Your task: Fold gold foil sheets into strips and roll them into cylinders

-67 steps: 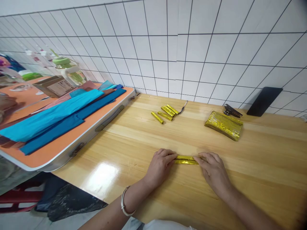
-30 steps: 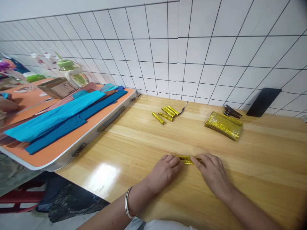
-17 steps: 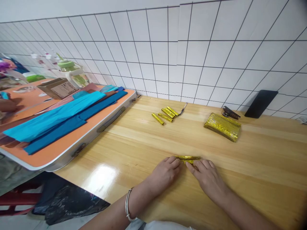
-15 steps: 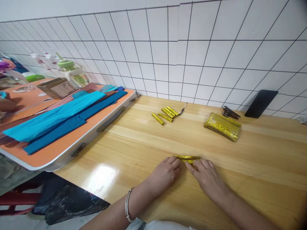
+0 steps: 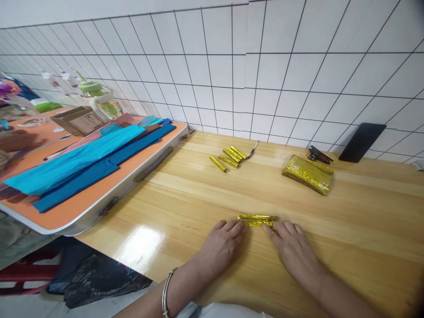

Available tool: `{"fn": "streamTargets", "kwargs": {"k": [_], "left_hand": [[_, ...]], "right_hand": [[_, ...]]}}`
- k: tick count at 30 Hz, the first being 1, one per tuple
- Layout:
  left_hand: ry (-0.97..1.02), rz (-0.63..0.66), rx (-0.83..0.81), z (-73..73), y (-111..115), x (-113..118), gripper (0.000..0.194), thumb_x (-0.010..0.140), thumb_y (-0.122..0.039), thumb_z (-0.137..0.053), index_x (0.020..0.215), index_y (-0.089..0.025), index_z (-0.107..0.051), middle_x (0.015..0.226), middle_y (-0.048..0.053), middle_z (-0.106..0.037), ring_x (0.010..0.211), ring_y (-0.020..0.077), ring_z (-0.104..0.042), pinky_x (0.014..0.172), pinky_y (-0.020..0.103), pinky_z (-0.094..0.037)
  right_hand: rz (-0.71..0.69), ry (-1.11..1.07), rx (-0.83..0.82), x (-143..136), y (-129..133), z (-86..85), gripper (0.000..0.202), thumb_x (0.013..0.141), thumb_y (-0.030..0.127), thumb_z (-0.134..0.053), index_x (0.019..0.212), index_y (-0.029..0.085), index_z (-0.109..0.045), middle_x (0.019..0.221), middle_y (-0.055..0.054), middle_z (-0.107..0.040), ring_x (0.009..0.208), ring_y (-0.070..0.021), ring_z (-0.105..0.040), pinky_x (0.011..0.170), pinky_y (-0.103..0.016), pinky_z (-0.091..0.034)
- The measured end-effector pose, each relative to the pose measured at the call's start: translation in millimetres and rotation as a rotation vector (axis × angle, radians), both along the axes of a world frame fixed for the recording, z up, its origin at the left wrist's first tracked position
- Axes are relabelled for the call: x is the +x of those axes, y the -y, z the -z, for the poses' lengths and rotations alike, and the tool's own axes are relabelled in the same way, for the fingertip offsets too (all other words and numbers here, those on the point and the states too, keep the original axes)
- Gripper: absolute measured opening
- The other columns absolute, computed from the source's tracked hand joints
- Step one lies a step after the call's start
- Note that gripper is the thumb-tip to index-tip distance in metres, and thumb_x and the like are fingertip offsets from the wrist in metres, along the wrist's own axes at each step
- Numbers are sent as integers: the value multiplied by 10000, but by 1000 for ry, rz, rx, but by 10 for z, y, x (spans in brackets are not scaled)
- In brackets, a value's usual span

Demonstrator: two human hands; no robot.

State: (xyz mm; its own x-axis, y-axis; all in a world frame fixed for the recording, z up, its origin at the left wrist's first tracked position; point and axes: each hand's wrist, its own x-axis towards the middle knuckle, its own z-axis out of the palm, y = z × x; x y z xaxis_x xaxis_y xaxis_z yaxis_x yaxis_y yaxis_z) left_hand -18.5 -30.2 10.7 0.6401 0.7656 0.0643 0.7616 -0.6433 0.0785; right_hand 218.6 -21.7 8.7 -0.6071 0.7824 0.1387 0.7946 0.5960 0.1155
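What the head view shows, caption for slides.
Left hand and right hand at opposite ends of a gold foil strip on a wooden table.

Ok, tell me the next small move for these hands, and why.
Probably fold the shiny gold foil strip over along its lengthwise crease: its two long bands lie side by side, and the bare left hand and bare right hand are at opposite ends, seemingly well placed to turn it evenly.

gold foil strip (image 5: 257,217) | shiny, creased | folded lengthwise | lying left-to-right on wooden tabletop (image 5: 185,190)
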Motion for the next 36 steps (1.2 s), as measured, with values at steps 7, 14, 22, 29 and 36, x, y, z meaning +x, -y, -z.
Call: {"fn": "streamTargets", "kwargs": {"k": [7, 14, 22, 29, 36], "left_hand": [[84, -24, -33, 28, 11, -87, 406, 930, -176, -401, 1335, -191, -384, 1312, 50, -500, 1187, 188, -435, 917, 330, -348], [191, -52, -84, 25, -21, -98, 383, 933, -180, -408, 1313, -226, -421, 1285, 35, -530, 1171, 188, -442, 925, 347, -340], [343, -112, -141, 6, -97, -160, 313, 931, -224, -436, 1221, -284, -534, 1180, 26, -612, 1052, 185, -500, 879, 361, -360], [255, -108, -72, 21, -74, -178, 321, 933, -208, -416, 1226, -280, -526, 1199, 27, -601, 956, 192, -501, 881, 396, -324], [150, -72, -76, -8, -88, -115, 377, 917, -151, -412, 1280, -245, -455, 1062, 45, -627, 892, 186, -504, 886, 395, -310]], "right_hand": [[45, 30, 7, 110, 4, -37, 407, 798, 54, -514, 1178, 185, -573, 924, -92, -606, 851, -234, -474, 718, -363, -366], [57, -110, -22, 285, -7, 98, 404, 830, 55, -445, 1175, 217, -579, 955, -78, -607, 899, -221, -484, 745, -343, -396], [-15, -344, -178, 481, -208, 102, 424, 859, 73, -409, 1178, 284, -590, 948, -57, -607, 868, -180, -525, 721, -312, -440], [24, -198, -93, 526, -166, 117, 465, 841, 77, -435, 1210, 328, -565, 949, -63, -602, 898, -214, -528, 725, -346, -448], [-1, -76, 29, 366, 19, 106, 458, 833, 21, -362, 1217, 174, -558, 1179, -121, -566, 1138, -289, -430, 884, -442, -412]]}}
